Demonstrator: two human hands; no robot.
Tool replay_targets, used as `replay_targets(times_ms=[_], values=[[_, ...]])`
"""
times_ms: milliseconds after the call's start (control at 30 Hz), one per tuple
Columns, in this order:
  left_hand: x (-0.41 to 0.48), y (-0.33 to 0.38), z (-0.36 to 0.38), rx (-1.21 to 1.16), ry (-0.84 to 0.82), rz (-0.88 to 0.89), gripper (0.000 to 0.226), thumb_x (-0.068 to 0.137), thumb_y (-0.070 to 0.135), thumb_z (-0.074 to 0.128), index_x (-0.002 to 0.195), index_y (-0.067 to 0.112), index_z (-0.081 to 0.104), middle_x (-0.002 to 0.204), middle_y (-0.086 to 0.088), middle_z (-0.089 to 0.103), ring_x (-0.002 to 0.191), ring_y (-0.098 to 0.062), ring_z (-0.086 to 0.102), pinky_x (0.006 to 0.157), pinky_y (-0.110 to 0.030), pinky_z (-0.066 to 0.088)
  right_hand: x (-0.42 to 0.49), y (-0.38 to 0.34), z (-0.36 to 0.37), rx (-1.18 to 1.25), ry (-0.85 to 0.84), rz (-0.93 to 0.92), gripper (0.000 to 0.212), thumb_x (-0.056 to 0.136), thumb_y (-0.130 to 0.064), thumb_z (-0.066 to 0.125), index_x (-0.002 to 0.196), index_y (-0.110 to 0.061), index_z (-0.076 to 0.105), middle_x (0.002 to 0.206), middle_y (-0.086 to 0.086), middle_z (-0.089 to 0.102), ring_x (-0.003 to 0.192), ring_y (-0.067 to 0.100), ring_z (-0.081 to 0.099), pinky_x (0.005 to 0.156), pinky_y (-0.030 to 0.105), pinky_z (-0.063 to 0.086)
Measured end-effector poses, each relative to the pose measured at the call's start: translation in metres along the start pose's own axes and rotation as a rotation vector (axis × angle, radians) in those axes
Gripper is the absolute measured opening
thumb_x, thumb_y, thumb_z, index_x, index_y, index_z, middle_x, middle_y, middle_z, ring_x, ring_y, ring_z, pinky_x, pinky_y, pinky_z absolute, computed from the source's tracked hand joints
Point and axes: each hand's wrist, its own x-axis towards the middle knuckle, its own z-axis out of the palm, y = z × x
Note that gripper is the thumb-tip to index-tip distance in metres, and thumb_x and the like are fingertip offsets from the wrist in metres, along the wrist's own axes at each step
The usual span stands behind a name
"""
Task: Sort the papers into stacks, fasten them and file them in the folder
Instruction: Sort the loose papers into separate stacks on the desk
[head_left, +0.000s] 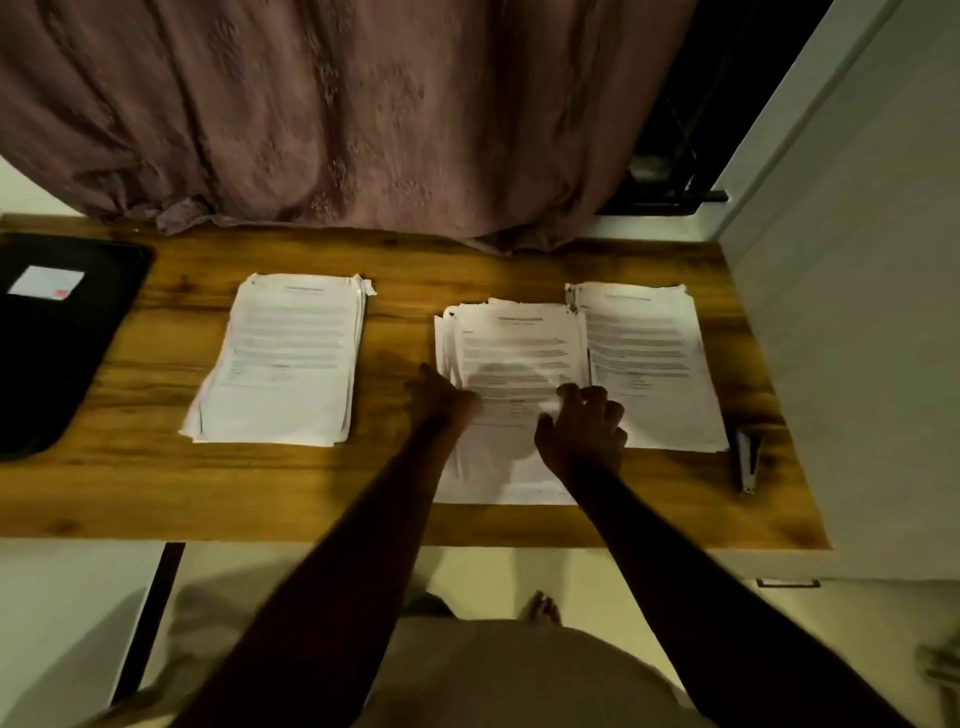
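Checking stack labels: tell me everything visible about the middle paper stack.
The middle paper stack is white printed sheets, text too blurred to read. It lies flat on the wooden table, sheets fanned unevenly at its left edge, right edge against the right stack. The left hand is at its left edge; the right hand rests on top, fingers bent; grip unclear.

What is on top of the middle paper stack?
On the middle paper stack: left hand at its left edge, right hand near its right edge. Print beneath them is hidden.
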Motion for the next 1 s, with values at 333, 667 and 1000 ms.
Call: replay_targets(times_ms=[333,667,1000], values=[[0.024,-0.021,0.005,-0.252,-0.138,0.108,0.054,0.076,0.018,0.079,0.123,0.002,0.057,0.105,-0.012,0.068,0.093,-0.026,0.071,0.075,-0.044,0.064,0.003,0.017,0.011,0.045,0.041,0.04,0.051,0.083,-0.027,0.068,0.126,-0.023,0.042,0.137,0.011,0.035,0.126,0.036,0.037,0.088,0.055,0.053],[-0.002,-0.058,-0.07,-0.519,-0.267,0.023,0.035,0.081,-0.005,0.074,0.114,0.008,0.069,0.108,-0.008,0.072,0.102,-0.025,0.069,0.069,-0.029,0.061,0.013,-0.032,0.023,0.292,-0.137,-0.038,0.074,0.092,-0.034,0.063,0.151,-0.016,0.021,0.143,0.014,0.038,0.135,0.038,0.041,0.104,0.052,0.047],[0.007,-0.039,-0.068,-0.662,-0.359,-0.015,0.026,0.092,0.003,0.067,0.117,0.012,0.067,0.119,-0.012,0.071,0.112,-0.034,0.067,0.089,-0.045,0.058,0.052,-0.045,0.026,0.768,-0.392,0.097,0.058,0.092,-0.019,0.07,0.141,-0.008,0.04,0.13,0.007,0.056,0.122,0.027,0.055,0.093,0.039,0.052]])
